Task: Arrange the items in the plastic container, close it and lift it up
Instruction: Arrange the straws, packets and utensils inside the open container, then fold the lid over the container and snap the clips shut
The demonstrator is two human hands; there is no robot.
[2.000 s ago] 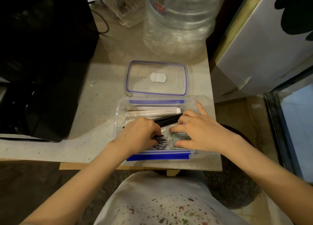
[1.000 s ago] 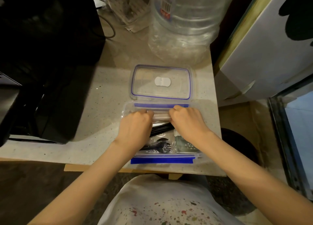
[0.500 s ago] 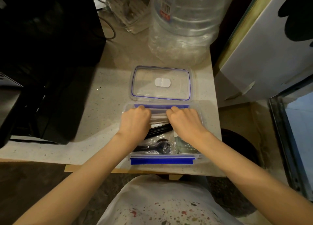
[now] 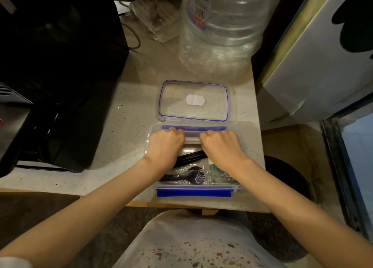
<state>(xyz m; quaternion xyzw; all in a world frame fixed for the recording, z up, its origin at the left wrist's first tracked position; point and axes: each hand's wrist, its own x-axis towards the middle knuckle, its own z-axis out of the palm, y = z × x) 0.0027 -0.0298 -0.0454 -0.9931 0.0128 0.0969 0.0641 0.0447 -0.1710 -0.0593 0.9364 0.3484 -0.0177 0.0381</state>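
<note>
Clear plastic container (image 4: 240, 146) open on the bench (image 4: 125, 126), close to the near edge, blue clip (image 4: 193, 193) along the front side almost at that edge. Inside: black sticks (image 4: 191, 156) lying slantwise, a wrapped black fork (image 4: 193, 177) and a small packet (image 4: 222, 177) toward the front. Lid (image 4: 193, 100) lying flat just behind, touching the container's back rim, with a white patch in its middle. Left hand (image 4: 164, 144) and right hand (image 4: 221, 144) side by side at the back of the container, fingers curled over a pale wrapped strip (image 4: 191, 140) and gripping it; fingertips hidden. Big clear water jug (image 4: 222, 35) right behind the lid, a black appliance (image 4: 56, 76) well to the left, a white box (image 4: 312, 66) beyond the bench's right edge; free bench only to the left of the container. Compared with half a second ago, both hands slightly further back, knuckles now against the rear blue strip; lid and contents unmoved
</note>
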